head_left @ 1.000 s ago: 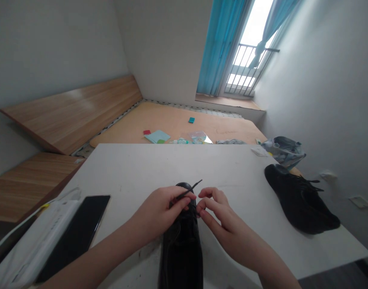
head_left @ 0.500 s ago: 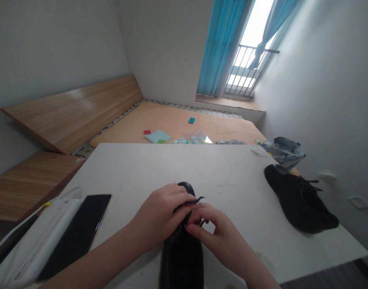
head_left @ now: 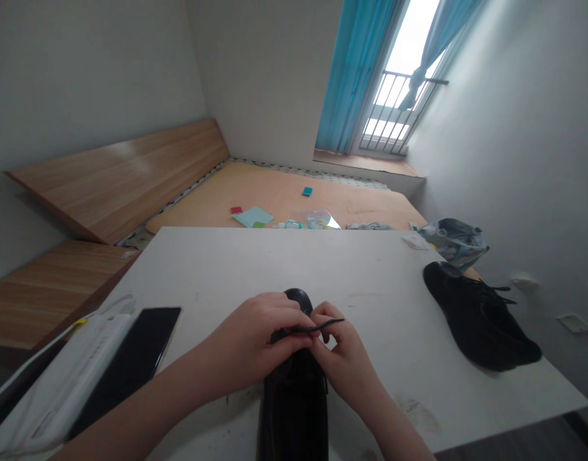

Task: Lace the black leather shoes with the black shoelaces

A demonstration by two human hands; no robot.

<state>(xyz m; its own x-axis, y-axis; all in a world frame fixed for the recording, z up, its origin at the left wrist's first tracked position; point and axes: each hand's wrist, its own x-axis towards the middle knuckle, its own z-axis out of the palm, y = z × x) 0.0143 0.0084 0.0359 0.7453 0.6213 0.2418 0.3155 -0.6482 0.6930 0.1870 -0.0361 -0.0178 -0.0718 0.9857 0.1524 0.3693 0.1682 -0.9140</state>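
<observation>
A black shoe (head_left: 294, 410) stands on the white table in front of me, its toe pointing away and its opening toward me. Over its front part, my left hand (head_left: 268, 330) is closed on a black shoelace (head_left: 330, 324), whose loose end sticks out to the right past the fingertips. My right hand (head_left: 339, 349) meets it from the right, thumb and forefinger pinched close to the left fingertips at the lace. Both hands cover the eyelets, so how the lace runs there is hidden.
A second black shoe (head_left: 481, 320) with laces rests at the table's right edge, near a clear plastic bag (head_left: 455, 240). On the left lie a dark phone (head_left: 125, 371) and a white power strip (head_left: 77, 384) with cables. Beyond the white table (head_left: 217, 262) is a bed (head_left: 275, 182) with small items.
My right hand has moved slightly up and right from the lacing area to the left fingertips. The lace end now reaches farther right, across the right fingers.
</observation>
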